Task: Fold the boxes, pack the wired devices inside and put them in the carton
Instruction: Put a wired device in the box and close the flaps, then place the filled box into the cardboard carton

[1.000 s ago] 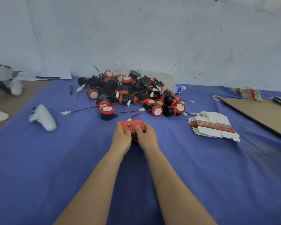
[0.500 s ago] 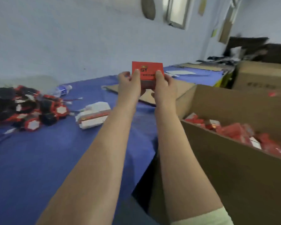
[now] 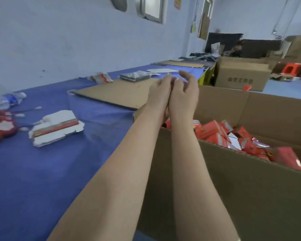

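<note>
Both arms reach out side by side over the near corner of a big brown carton (image 3: pixel 215 164) at the table's right end. My left hand (image 3: pixel 161 92) and my right hand (image 3: pixel 185 92) are raised above it, fingers loose and holding nothing. Inside the carton lie several packed red boxes (image 3: pixel 233 136). A stack of flat unfolded boxes (image 3: pixel 55 129), white with a red stripe, rests on the blue table cloth (image 3: pixel 33 171) to the left. The edge of the pile of red and black wired devices (image 3: pixel 0 125) shows at the far left.
A flat cardboard sheet (image 3: pixel 115 93) lies on the table behind my hands. A plastic bottle (image 3: pixel 10 99) sits at the left by the wall. Further back are a dark packet (image 3: pixel 135 76) and a second brown carton (image 3: pixel 241 75) on the floor.
My view swung from the table to the carton on the right. Both hands carried the closed red box over the carton, and now they hold nothing.
</note>
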The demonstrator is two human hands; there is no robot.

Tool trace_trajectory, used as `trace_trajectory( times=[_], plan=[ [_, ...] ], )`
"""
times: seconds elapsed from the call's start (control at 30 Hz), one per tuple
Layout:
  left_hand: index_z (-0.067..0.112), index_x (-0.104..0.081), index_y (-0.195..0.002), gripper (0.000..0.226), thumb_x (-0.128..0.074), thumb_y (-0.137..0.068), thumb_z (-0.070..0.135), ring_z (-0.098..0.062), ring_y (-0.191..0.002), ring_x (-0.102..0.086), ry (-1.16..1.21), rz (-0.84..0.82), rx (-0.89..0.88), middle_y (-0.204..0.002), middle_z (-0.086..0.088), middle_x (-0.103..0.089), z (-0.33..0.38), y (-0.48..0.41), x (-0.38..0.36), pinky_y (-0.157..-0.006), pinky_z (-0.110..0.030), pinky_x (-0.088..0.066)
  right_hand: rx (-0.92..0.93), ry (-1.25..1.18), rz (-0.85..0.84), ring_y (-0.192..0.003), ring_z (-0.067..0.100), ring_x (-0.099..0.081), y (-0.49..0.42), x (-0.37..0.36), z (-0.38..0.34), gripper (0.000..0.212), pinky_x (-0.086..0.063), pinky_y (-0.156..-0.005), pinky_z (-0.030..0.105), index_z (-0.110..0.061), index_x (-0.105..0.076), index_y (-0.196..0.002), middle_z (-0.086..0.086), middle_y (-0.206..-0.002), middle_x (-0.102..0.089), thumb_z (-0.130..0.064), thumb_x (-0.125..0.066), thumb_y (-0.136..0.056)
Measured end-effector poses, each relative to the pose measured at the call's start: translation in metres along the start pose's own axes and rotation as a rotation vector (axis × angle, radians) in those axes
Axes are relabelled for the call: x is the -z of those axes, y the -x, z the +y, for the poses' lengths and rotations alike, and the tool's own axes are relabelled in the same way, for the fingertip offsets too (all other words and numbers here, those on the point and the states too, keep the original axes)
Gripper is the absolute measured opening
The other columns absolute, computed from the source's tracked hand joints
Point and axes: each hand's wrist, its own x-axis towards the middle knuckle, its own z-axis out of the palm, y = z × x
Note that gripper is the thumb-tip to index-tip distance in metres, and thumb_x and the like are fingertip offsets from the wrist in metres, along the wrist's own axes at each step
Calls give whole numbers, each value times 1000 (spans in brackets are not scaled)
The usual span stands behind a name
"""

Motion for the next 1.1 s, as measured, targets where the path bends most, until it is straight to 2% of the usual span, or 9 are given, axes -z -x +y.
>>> trace_trajectory(
  times=[0.07,0.17,0.33,0.47,0.63,0.77,0.9,1.0,1.1],
  plan=[
    [7,-66,-88,26,-42,-96,16,-7,-69,-63,-54,233,-107,-75,0,-66,2,-4,58,-62,-21,-49,-3,-68,-157,-85,9,-62,28,-48,11,21,-47,-78,16,-19,-61,-101,-10,-84,-65,-8,-43,-96],
    [6,-61,-87,22,-40,-93,10,-14,-72,-59,-161,615,-85,-78,-4,-61,-10,-7,151,-65,-26,-46,-72,-40,-441,-91,17,-64,72,-119,37,24,-50,-84,30,-16,-64,-96,4,-94,-70,-6,-42,-95],
    [0,-53,-127,38,-43,-94,14,-34,-118,-52,-330,966,168,-131,-18,-53,-55,4,278,-98,-43,-44,-229,242,-755,-118,24,-54,122,-198,95,35,-39,-94,28,-7,-60,-123,10,-127,-61,-6,-41,-93],
    [-9,-57,-117,34,-41,-95,11,-40,-115,-52,-460,958,215,-122,-27,-57,-79,7,323,-96,-47,-44,-233,390,-765,-107,31,-57,131,-233,123,34,-47,-89,37,-9,-61,-115,11,-118,-63,-5,-39,-89],
    [5,-57,-122,34,-39,-94,15,-34,-113,-54,-518,892,239,-123,-15,-59,-89,9,327,-95,-45,-46,-267,426,-686,-110,34,-55,134,-253,133,31,-44,-95,44,-8,-57,-118,11,-119,-62,-11,-45,-91],
    [3,-49,-127,34,-42,-95,13,-34,-114,-53,-407,989,163,-128,-18,-54,-84,12,331,-91,-42,-46,-376,373,-662,-105,29,-59,130,-254,132,28,-48,-83,35,-7,-56,-116,9,-115,-65,-15,-54,-89],
    [9,-41,-132,40,-51,-94,18,-18,-94,-49,-316,1067,51,-131,-8,-43,-65,24,336,-80,-31,-42,-298,247,-740,-99,22,-59,134,-257,115,29,-46,-79,30,-8,-60,-114,6,-112,-66,-7,-51,-86],
    [15,-50,-123,32,-55,-92,20,-8,-82,-49,-388,1082,-36,-125,-3,-42,-52,41,349,-76,-25,-43,-192,196,-728,-94,18,-54,147,-263,95,25,-34,-68,19,-10,-52,-117,0,-106,-61,-11,-48,-92],
    [19,-55,-123,30,-50,-94,23,1,-83,-48,-510,1073,-49,-127,-2,-35,-39,64,362,-66,-9,-37,-108,202,-769,-98,26,-57,179,-274,75,25,-42,-76,32,-7,-49,-111,7,-109,-62,-27,-45,-98]
  ],
)
